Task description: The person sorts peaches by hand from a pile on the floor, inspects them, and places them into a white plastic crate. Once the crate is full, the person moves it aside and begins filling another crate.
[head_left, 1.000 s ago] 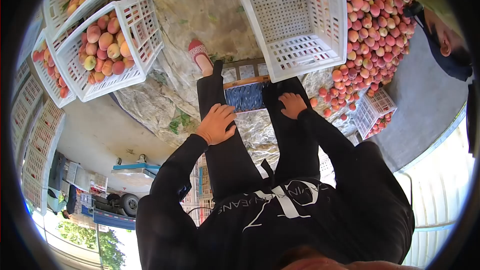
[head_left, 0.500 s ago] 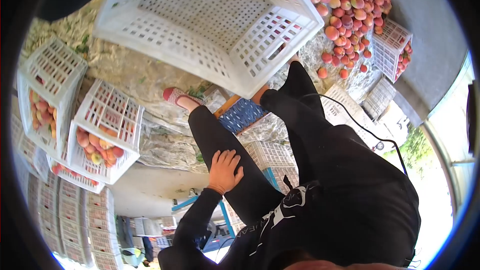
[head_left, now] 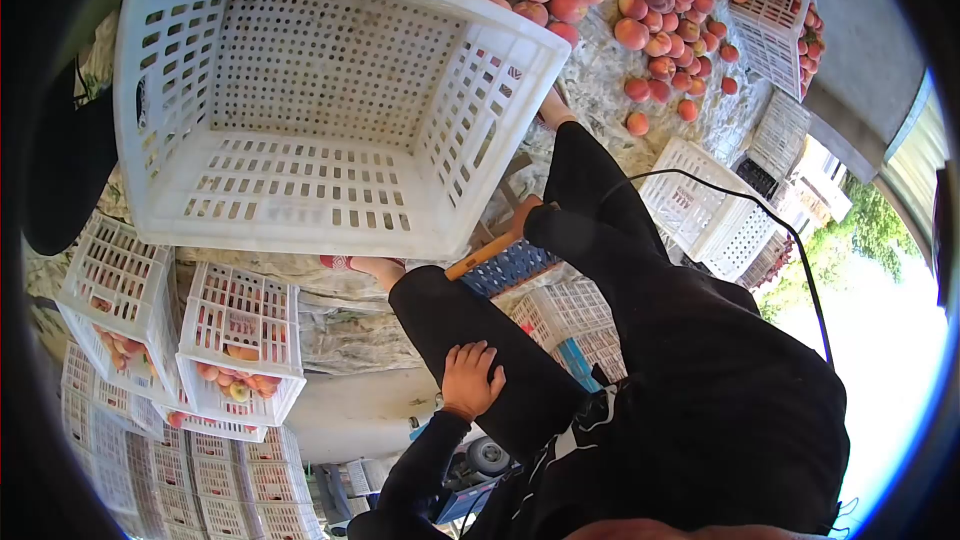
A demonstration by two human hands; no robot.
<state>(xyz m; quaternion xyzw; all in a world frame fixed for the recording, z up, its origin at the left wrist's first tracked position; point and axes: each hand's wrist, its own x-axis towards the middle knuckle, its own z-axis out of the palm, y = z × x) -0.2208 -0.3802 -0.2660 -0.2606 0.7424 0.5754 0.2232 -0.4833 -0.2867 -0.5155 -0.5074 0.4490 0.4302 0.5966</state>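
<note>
My left hand (head_left: 472, 381) rests on my left thigh, fingers spread and holding nothing. At the end of my right sleeve, my right hand (head_left: 525, 214) is small in view beside the wooden edge of a low seat with a blue patterned top (head_left: 508, 268); its fingers cannot be made out. The seat lies between my legs. A large white plastic crate (head_left: 300, 245), empty inside, fills the upper left, its opening towards me and its lower right corner near the seat. Neither of my hands touches the crate.
Loose peaches (head_left: 632, 34) cover the sheet (head_left: 600, 80) at the top. White crates of peaches (head_left: 240, 325) stand at the lower left, before stacked crates (head_left: 215, 475). Another person's dark-clothed leg (head_left: 70, 165) shows at far left. More crates (head_left: 700, 205) are right; a black cable (head_left: 745, 190) crosses there.
My view has turned. The large crate appears farther left and lower, with its inside facing me. My right hand has left my right leg for the seat's edge; my left hand stays on my thigh.
</note>
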